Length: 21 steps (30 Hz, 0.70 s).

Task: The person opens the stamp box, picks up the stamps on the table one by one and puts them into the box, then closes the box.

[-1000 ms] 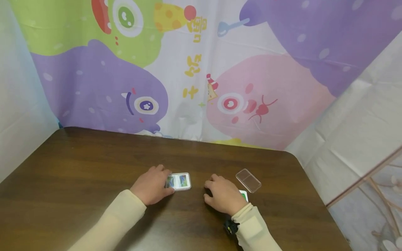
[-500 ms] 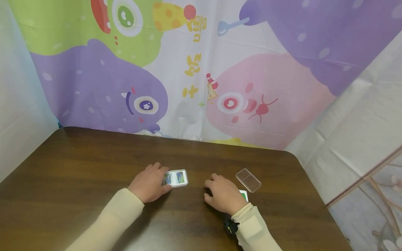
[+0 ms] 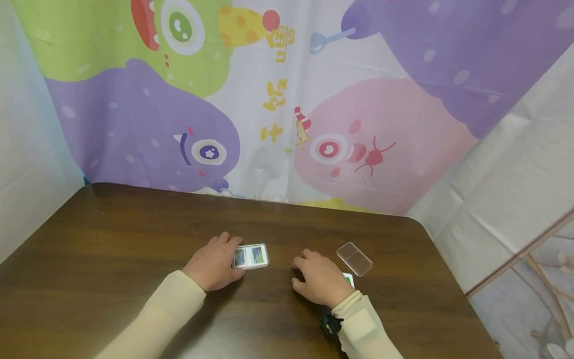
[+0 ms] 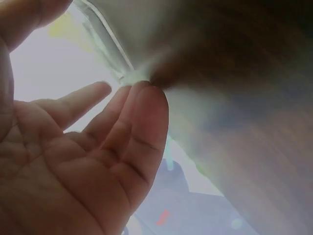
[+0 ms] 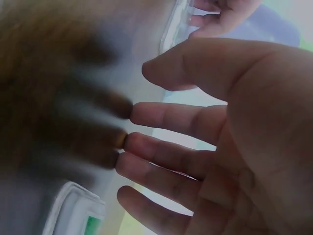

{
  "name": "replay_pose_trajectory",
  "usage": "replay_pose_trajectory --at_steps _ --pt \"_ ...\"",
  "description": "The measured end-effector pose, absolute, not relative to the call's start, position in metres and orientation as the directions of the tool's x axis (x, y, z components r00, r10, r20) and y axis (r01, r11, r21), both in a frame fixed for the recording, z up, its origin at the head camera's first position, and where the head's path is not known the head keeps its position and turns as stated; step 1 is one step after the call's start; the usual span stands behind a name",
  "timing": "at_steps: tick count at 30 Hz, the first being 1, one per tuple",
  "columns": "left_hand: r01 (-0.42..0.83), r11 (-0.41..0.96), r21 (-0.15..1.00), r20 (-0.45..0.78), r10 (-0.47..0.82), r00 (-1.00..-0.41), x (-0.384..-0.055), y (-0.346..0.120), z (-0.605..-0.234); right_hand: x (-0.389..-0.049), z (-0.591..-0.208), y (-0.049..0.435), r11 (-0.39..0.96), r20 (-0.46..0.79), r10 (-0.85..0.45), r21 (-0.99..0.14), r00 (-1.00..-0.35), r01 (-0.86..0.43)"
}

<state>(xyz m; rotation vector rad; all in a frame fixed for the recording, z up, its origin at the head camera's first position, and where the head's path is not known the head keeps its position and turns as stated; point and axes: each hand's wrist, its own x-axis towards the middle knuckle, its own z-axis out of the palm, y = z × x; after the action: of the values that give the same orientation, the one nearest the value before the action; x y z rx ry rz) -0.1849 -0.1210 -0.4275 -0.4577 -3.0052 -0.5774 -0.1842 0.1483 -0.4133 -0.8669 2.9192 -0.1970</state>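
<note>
A flat clear plastic card case (image 3: 252,256) with two small pictures, blue and green, on white lies near the middle of the table in the head view. My left hand (image 3: 214,264) holds its left end, with the thumb at the near edge and the fingers at the far edge. My right hand (image 3: 319,277) rests on the table to the right, fingers loosely bent and holding nothing; the right wrist view shows the fingertips at the tabletop. A white and green piece (image 3: 348,280) lies partly hidden behind the right hand. Just beyond it is a clear rectangular lid (image 3: 355,259).
The dark wooden table (image 3: 148,224) reaches back to a cartoon-printed curtain (image 3: 269,164). White cloth (image 3: 489,209) hangs along the right side. A black watch-like band (image 3: 331,324) sits on the right wrist.
My left hand has shifted slightly left and away from me, and the card case has moved with it. My right hand, the lid and the green piece have stayed put.
</note>
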Motion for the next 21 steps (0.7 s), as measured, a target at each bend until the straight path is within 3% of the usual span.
replay_pose_trajectory --at_steps 6,10,15,21 --pt "0.364 0.861 0.356 0.194 0.313 -0.930 -0.183 -0.115 -0.418 -0.187 -0.405 0.157 0.830 -0.135 -0.547 -0.217 -0.826 -0.514" --pt "0.418 0.835 0.358 0.204 0.367 -0.907 -0.179 -0.111 -0.409 -0.188 -0.394 0.166 0.872 -0.181 -0.470 -0.248 -0.864 -0.423" --pt "0.440 0.823 0.359 0.173 0.404 -0.898 -0.177 -0.109 -0.405 -0.186 -0.382 0.183 0.937 -0.268 -0.331 -0.204 -0.905 -0.283" --pt "0.439 0.822 0.362 0.135 0.420 -0.898 -0.176 -0.108 -0.408 -0.187 -0.386 0.187 0.950 -0.314 -0.303 -0.173 -0.900 -0.260"
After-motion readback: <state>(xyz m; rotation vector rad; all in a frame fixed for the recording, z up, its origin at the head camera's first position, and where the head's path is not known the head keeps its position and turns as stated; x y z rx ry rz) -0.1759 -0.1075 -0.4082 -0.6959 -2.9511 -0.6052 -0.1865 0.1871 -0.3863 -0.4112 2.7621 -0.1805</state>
